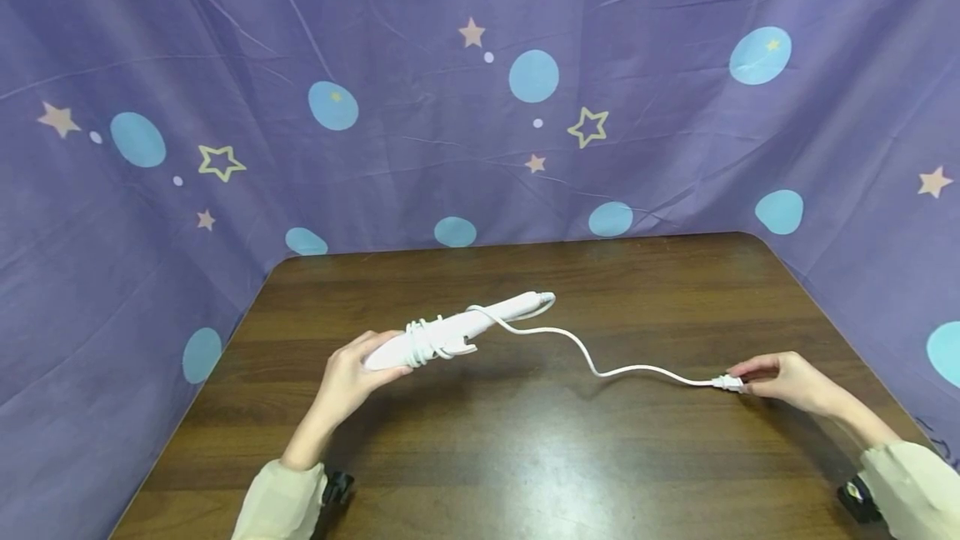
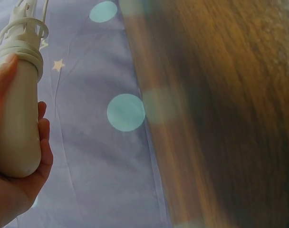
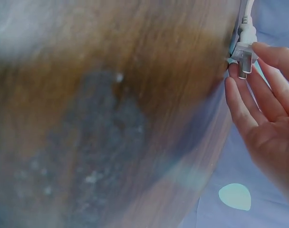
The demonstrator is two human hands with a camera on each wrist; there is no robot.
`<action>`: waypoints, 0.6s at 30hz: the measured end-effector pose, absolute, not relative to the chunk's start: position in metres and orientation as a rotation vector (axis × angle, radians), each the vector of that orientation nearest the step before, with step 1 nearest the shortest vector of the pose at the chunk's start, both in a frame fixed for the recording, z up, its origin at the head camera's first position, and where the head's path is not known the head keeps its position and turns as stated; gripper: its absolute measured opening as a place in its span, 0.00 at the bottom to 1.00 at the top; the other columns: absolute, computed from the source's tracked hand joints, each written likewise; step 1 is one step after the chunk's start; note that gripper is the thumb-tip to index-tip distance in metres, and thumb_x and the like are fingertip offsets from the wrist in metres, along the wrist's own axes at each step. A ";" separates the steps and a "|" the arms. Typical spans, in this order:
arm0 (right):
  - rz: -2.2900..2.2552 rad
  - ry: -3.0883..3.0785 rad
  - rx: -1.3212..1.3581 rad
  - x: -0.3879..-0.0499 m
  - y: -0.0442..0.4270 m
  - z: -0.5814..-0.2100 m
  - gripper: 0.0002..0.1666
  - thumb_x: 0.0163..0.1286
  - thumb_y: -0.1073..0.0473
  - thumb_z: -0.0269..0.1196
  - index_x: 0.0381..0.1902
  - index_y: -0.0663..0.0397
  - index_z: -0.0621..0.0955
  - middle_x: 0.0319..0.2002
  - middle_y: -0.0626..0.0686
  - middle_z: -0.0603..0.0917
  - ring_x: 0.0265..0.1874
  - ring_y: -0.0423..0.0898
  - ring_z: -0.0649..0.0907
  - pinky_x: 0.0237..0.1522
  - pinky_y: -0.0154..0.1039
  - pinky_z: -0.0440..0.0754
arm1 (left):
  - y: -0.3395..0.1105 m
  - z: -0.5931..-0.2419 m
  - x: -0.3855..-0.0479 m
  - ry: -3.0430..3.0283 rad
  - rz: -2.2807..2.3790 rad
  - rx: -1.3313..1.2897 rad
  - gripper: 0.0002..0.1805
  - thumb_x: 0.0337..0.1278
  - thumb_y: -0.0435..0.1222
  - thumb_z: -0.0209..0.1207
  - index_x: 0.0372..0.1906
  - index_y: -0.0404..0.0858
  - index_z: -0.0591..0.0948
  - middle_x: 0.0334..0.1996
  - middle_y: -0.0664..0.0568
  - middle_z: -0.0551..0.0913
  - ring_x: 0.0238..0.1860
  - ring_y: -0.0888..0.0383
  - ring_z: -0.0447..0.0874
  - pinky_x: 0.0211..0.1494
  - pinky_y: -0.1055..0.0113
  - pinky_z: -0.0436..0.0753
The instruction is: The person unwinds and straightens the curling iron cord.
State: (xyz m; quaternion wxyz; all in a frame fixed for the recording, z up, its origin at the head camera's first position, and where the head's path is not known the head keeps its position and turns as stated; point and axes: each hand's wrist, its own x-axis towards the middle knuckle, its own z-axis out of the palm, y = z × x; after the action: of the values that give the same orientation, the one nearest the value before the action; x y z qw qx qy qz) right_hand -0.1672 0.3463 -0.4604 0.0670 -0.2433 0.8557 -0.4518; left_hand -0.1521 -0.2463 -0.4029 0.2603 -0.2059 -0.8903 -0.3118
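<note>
My left hand [image 1: 348,373] grips the thick rounded end of a long white corded appliance, which looks like a hair curling iron [image 1: 487,319]. Held above the table, it slants up toward the far right. Several turns of white cord [image 1: 420,342] are wound round its middle; in the left wrist view, thumb and fingers curl round its smooth body [image 2: 18,118]. From the thin end the loose cord runs in a wavy line to the right. There my right hand [image 1: 787,382] pinches the white plug [image 1: 727,382] between thumb and fingers. Two flat metal prongs [image 3: 245,66] show in the right wrist view.
A brown wooden table [image 1: 570,448] with rounded far corners lies under both hands. Purple curtain [image 1: 420,107] with stars and blue dots surrounds its back and sides. Dark objects [image 1: 337,487] sit beside both sleeves.
</note>
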 end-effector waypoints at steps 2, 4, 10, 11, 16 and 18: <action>-1.346 2.586 -0.724 -0.168 0.345 -0.460 0.12 0.54 0.72 0.60 0.37 0.77 0.76 0.32 0.42 0.83 0.30 0.31 0.78 0.27 0.28 0.75 | -0.246 -0.403 -0.152 -2.414 -0.843 -0.561 0.26 0.23 0.38 0.73 0.40 0.41 0.82 0.29 0.57 0.80 0.27 0.66 0.70 0.29 0.75 0.67; -1.328 2.596 -0.720 -0.168 0.342 -0.459 0.14 0.54 0.71 0.61 0.37 0.78 0.75 0.32 0.45 0.83 0.31 0.30 0.79 0.28 0.28 0.75 | -0.246 -0.402 -0.153 -2.411 -0.838 -0.563 0.26 0.22 0.38 0.73 0.40 0.41 0.82 0.29 0.57 0.80 0.27 0.66 0.70 0.29 0.74 0.68; -1.288 2.678 -0.692 -0.169 0.331 -0.450 0.16 0.53 0.69 0.63 0.38 0.76 0.76 0.33 0.59 0.82 0.32 0.31 0.79 0.29 0.27 0.75 | -0.246 -0.402 -0.155 -2.413 -0.825 -0.573 0.25 0.23 0.37 0.72 0.40 0.40 0.82 0.29 0.56 0.81 0.26 0.66 0.70 0.28 0.71 0.69; -1.281 2.697 -0.681 -0.169 0.329 -0.447 0.16 0.53 0.69 0.63 0.38 0.76 0.76 0.33 0.60 0.82 0.32 0.31 0.79 0.29 0.27 0.75 | -0.245 -0.401 -0.155 -2.417 -0.824 -0.577 0.25 0.24 0.37 0.72 0.40 0.40 0.82 0.29 0.55 0.81 0.27 0.66 0.70 0.28 0.71 0.69; -1.255 2.751 -0.641 -0.169 0.314 -0.435 0.16 0.54 0.67 0.63 0.40 0.73 0.77 0.35 0.63 0.81 0.32 0.32 0.79 0.31 0.27 0.75 | -0.242 -0.400 -0.156 -2.423 -0.812 -0.585 0.25 0.25 0.39 0.72 0.40 0.40 0.82 0.29 0.56 0.81 0.26 0.66 0.70 0.28 0.71 0.69; -1.251 2.758 -0.643 -0.170 0.307 -0.430 0.16 0.55 0.65 0.63 0.40 0.71 0.77 0.37 0.64 0.81 0.34 0.33 0.79 0.32 0.27 0.75 | -0.241 -0.399 -0.156 -2.421 -0.810 -0.588 0.25 0.24 0.39 0.72 0.40 0.40 0.82 0.28 0.56 0.80 0.26 0.66 0.70 0.27 0.71 0.69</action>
State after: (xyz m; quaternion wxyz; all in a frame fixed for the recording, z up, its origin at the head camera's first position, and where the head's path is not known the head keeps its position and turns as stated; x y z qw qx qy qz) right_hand -0.1695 0.3068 -0.4304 0.0229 -0.2078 0.8906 -0.4040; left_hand -0.1558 -0.2409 -0.3991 0.2579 -0.2168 -0.8929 -0.2986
